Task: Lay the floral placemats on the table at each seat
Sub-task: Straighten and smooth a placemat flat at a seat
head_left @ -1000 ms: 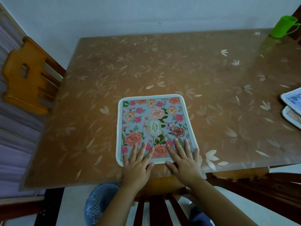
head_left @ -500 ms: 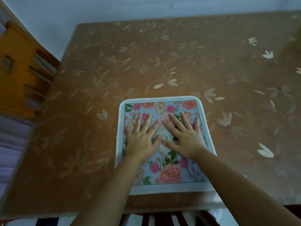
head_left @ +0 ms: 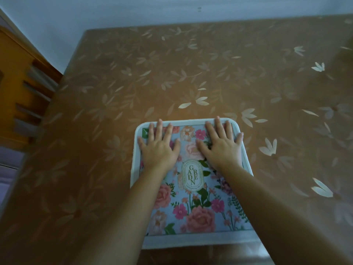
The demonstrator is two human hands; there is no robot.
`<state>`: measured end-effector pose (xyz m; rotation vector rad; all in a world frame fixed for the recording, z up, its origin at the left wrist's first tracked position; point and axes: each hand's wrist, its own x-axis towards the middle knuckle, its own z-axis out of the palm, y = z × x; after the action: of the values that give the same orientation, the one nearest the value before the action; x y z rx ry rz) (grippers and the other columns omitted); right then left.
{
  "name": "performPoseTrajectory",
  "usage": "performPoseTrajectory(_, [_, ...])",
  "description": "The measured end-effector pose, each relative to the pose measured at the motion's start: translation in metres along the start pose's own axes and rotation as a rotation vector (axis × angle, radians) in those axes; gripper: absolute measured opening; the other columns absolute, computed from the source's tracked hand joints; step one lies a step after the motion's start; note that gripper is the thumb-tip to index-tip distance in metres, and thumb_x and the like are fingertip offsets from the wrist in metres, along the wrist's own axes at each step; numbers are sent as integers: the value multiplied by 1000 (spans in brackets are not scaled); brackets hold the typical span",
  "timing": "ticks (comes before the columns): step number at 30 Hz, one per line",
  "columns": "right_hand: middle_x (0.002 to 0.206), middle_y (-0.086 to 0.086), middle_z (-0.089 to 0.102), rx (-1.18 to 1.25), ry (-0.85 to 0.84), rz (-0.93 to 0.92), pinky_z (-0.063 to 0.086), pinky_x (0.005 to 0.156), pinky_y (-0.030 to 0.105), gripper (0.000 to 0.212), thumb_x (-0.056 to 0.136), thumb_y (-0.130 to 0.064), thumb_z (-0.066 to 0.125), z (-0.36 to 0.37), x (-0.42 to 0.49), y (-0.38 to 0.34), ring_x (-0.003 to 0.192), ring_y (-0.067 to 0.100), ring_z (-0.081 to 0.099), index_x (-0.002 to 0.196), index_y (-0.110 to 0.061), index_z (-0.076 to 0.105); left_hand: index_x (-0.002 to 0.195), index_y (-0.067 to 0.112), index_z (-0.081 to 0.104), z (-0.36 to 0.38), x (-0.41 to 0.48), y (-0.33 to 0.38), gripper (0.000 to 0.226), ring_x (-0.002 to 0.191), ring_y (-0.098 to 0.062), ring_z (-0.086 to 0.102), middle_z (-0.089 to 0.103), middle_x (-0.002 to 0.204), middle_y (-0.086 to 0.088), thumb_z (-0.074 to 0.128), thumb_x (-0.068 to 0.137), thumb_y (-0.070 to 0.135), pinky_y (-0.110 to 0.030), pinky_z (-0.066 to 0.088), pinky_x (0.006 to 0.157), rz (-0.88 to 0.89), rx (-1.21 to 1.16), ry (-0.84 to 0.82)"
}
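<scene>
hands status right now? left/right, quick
Left hand: open, fingers straight, pressing flat on the floral placemat near its far edge.
Right hand: open, flat on the same placemat, holding nothing.

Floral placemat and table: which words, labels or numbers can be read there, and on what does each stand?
"GARDEN": staggered gold letters in the oval emblem at the middle of the floral placemat.
Tiny line at the emblem's foot: too small to read.
No other text shows.

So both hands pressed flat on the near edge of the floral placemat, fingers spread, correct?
Wrong edge. The head view shows the left hand and right hand pressed flat, fingers spread, on the far edge of the floral placemat.
</scene>
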<state>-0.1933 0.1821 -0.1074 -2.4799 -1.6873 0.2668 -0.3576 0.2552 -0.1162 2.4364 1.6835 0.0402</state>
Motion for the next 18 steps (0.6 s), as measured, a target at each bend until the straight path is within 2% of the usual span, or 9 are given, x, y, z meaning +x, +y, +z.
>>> performPoseTrajectory(2, [156,-2,-4,26,-3,24,2,111,58,67,83,-66,14,-2,-10,4,142,23,-9,141,-35,0,141,37,-1,-1,-8,-4,59,139,-21,-10,-7,154,1,12,87,57,-56,0,108,-29,0,0])
performPoseTrajectory(7, [155,-5,-4,82,-18,-46,-5,112,49,63,86,-63,18,-1,-54,22,141,18,-12,141,-38,-3,139,41,-4,2,-44,-20,62,138,-24,-13,-9,154,-3,5,82,64,-53,-1,109,85,26,-10])
performPoseTrajectory(10, [153,-10,-9,117,-22,-70,-7,111,44,62,87,-63,18,-1,-79,27,140,14,-15,138,-44,-12,135,44,-14,3,-68,-22,59,136,-22,-22,-16,152,0,-2,81,66,-52,-6,108,117,26,-22])
performPoseTrajectory(14, [150,-12,-16,100,-42,-73,-8,110,43,61,85,-65,14,-1,-110,29,138,13,-19,134,-46,-17,135,44,-15,1,-100,-19,60,134,-22,-26,-23,148,0,-7,80,68,-52,-10,107,126,27,-36])
performPoseTrajectory(18, [148,-11,-18,88,-90,-68,-10,109,44,62,82,-68,8,-3,-133,27,137,17,-22,133,-47,-21,134,45,-21,1,-132,-13,60,134,-26,-24,-21,148,-1,-5,81,66,-56,-4,107,125,53,-56])
